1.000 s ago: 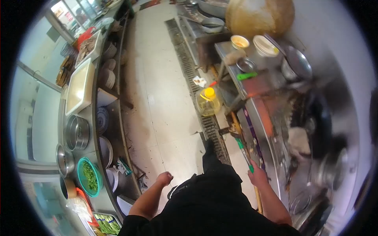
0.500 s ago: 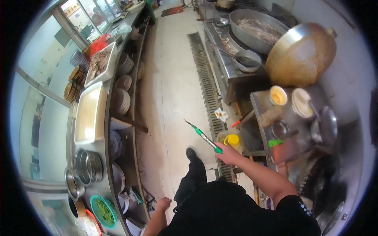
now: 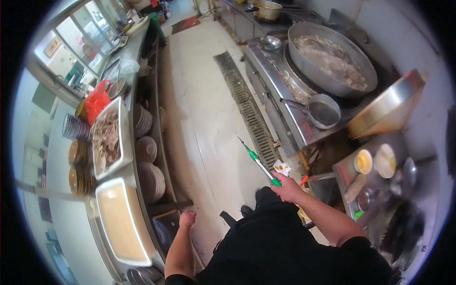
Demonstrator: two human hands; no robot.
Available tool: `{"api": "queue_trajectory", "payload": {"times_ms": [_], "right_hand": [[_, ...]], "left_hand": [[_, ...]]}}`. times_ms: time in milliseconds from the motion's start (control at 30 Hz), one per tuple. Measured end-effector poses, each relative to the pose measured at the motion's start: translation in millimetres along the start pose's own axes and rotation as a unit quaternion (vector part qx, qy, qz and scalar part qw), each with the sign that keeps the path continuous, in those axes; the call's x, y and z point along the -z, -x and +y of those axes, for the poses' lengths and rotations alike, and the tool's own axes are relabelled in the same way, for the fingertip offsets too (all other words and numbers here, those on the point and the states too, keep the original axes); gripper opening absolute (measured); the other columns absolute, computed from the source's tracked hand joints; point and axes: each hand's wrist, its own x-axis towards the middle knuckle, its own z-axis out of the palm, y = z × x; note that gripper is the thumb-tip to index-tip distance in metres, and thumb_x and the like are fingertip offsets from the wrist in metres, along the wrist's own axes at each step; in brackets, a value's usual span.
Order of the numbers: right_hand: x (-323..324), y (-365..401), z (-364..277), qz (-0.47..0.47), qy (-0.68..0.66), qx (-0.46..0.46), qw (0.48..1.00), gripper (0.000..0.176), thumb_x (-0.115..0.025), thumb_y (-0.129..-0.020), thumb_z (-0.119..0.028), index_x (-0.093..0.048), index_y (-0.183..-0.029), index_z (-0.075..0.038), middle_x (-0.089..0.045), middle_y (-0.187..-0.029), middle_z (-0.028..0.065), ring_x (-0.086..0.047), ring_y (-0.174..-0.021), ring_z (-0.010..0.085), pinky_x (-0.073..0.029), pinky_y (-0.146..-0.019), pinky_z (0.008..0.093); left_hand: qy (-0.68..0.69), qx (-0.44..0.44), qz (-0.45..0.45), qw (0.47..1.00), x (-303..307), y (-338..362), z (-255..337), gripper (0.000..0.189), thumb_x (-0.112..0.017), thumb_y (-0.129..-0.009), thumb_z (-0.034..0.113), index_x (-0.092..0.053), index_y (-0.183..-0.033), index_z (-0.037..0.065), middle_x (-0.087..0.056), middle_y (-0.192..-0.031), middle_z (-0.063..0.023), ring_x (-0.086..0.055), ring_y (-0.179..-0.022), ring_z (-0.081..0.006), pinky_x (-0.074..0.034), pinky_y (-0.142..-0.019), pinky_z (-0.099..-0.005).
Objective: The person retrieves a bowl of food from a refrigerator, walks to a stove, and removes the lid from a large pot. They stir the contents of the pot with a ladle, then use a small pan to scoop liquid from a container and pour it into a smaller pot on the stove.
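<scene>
A green-and-silver stick (image 3: 262, 166) is gripped in the right hand (image 3: 287, 188), pointed toward eleven o'clock; the left hand (image 3: 187, 218) is curled closed.

Black top (image 3: 294, 251) (with short sleeves (image 3: 356, 243))

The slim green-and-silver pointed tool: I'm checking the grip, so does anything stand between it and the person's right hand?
Nothing visible does: the bare right hand closes directly around the rear of the tool.
</scene>
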Motion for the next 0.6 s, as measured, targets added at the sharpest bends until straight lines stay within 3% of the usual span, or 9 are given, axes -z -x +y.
{"api": "queue_trajectory", "payload": {"times_ms": [133, 233, 300, 400, 467, 500, 533, 567, 600], "right_hand": [[13, -94, -55, -0.005, -0.082, -0.005, 0.997, 0.053, -0.055, -0.080, -0.010, -0.036, -0.130, -0.010, -0.050, -0.061, 0.0027, -0.044, -0.042, 0.0097, -0.039, -0.038, 0.0246], [35, -174, -99, -0.005, -0.095, 0.013, 0.995, 0.053, -0.055, -0.080, -0.012, -0.036, -0.130, -0.010, -0.050, -0.061, 0.0025, -0.045, -0.042, 0.0097, -0.039, -0.039, 0.0246], [53, -231, -123, -0.013, -0.056, 0.001, 0.998, 0.050, -0.055, -0.080, -0.012, -0.038, -0.127, -0.012, -0.050, -0.063, 0.0029, -0.049, -0.048, 0.0125, -0.042, -0.042, 0.0272], [80, -307, -169, -0.016, -0.027, -0.011, 0.999, 0.049, -0.054, -0.080, -0.014, -0.039, -0.126, -0.012, -0.053, -0.063, 0.0050, -0.050, -0.048, 0.0139, -0.043, -0.044, 0.0289], [97, -350, -198, -0.008, -0.026, 0.010, 1.000, 0.050, -0.055, -0.079, -0.013, -0.038, -0.127, -0.011, -0.053, -0.063, 0.0053, -0.051, -0.048, 0.0136, -0.043, -0.044, 0.0288], [107, -372, -213, -0.009, -0.011, 0.043, 0.999, 0.051, -0.055, -0.079, -0.013, -0.038, -0.127, -0.011, -0.053, -0.063, 0.0056, -0.052, -0.049, 0.0133, -0.043, -0.043, 0.0286], [116, -390, -229, -0.016, -0.030, 0.028, 0.999, 0.049, -0.055, -0.079, -0.015, -0.039, -0.126, -0.013, -0.055, -0.068, 0.0083, -0.056, -0.057, 0.0155, -0.046, -0.050, 0.0305], [127, -408, -243, -0.003, -0.031, 0.026, 0.999, 0.049, -0.055, -0.079, -0.015, -0.039, -0.126, -0.013, -0.055, -0.068, 0.0083, -0.056, -0.057, 0.0155, -0.046, -0.050, 0.0305], [136, -426, -253, 0.025, 0.004, 0.075, 0.997, 0.048, -0.054, -0.079, -0.015, -0.040, -0.125, -0.011, -0.057, -0.075, 0.0130, -0.058, -0.063, 0.0215, -0.046, -0.057, 0.0335]], "left_hand": [[0.253, 0.084, 0.006, 0.964, 58, -117, 41, 0.028, -0.054, -0.074, 0.027, -0.063, -0.085, 0.003, -0.063, -0.087, -0.0172, -0.060, -0.084, -0.0328, -0.047, -0.076, -0.0387], [0.082, 0.058, -0.068, 0.993, 156, -147, 127, 0.025, -0.055, -0.074, 0.025, -0.063, -0.084, 0.004, -0.063, -0.087, -0.0147, -0.060, -0.085, -0.0308, -0.046, -0.077, -0.0382], [0.102, 0.048, -0.118, 0.987, 123, -200, 86, 0.023, -0.055, -0.075, 0.026, -0.064, -0.082, 0.006, -0.063, -0.090, -0.0130, -0.060, -0.087, -0.0290, -0.046, -0.077, -0.0385], [-0.042, -0.016, -0.116, 0.992, 162, -244, 75, 0.022, -0.051, -0.077, 0.025, -0.062, -0.087, 0.008, -0.062, -0.092, -0.0121, -0.059, -0.087, -0.0285, -0.046, -0.074, -0.0388], [-0.290, -0.322, -0.064, 0.899, 162, -291, 34, 0.023, -0.047, -0.079, 0.024, -0.061, -0.089, 0.009, -0.062, -0.089, -0.0113, -0.058, -0.086, -0.0285, -0.047, -0.071, -0.0385], [-0.291, -0.334, -0.067, 0.894, 160, -317, 14, 0.023, -0.047, -0.079, 0.024, -0.061, -0.089, 0.009, -0.062, -0.089, -0.0113, -0.058, -0.086, -0.0285, -0.047, -0.071, -0.0385], [0.094, -0.152, -0.193, 0.965, 158, -347, -8, 0.022, -0.048, -0.079, 0.023, -0.060, -0.090, 0.011, -0.062, -0.088, -0.0100, -0.058, -0.085, -0.0282, -0.047, -0.070, -0.0383], [0.454, 0.062, -0.287, 0.841, 156, -374, -20, 0.021, -0.048, -0.079, 0.023, -0.060, -0.092, 0.012, -0.062, -0.087, -0.0086, -0.057, -0.084, -0.0278, -0.047, -0.069, -0.0382], [0.382, 0.000, -0.232, 0.895, 152, -390, -32, 0.021, -0.049, -0.077, 0.022, -0.060, -0.094, 0.015, -0.062, -0.090, -0.0079, -0.058, -0.086, -0.0275, -0.048, -0.069, -0.0382]]}}
